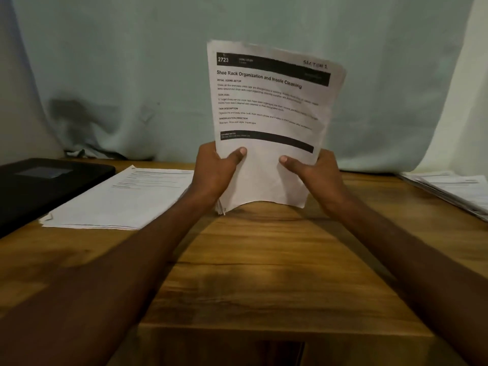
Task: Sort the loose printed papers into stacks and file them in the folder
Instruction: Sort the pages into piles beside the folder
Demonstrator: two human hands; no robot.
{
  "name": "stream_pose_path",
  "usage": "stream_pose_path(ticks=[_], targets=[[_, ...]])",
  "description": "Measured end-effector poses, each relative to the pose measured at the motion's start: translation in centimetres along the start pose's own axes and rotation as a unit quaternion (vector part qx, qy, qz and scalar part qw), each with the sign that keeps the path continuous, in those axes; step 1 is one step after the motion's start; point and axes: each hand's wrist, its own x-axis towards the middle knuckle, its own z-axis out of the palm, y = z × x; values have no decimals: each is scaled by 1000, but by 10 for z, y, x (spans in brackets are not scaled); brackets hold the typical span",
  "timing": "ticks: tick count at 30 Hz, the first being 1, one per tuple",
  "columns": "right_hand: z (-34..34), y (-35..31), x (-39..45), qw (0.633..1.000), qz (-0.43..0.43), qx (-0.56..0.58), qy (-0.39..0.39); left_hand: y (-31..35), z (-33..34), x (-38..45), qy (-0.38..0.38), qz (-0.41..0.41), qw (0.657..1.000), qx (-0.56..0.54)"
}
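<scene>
A bundle of printed papers (266,117) stands upright above the middle of the wooden table (264,260), its bottom edge just over the tabletop. The front sheet is headed "Shoe Rack Organization and Insole Cleaning". My left hand (214,173) grips the bundle's lower left side, thumb across the front. My right hand (314,175) grips the lower right side the same way. A flat stack of printed papers (118,199) lies on the table to the left. A black folder (39,186) lies closed at the far left. Another stack of papers (454,191) lies at the right edge.
A pale cloth backdrop (132,75) hangs behind the table and drapes onto its far edge. The table's near edge (264,328) runs across the bottom of the view, with a dark gap below it.
</scene>
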Motion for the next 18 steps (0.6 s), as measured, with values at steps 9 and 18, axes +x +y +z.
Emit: stream_pose_path(ticks=[9, 18], targets=[[9, 1, -3, 999, -12, -37, 1, 0, 11, -7, 31, 57, 992, 105], [8, 6, -2, 998, -5, -61, -5, -3, 12, -10, 45, 63, 992, 100]])
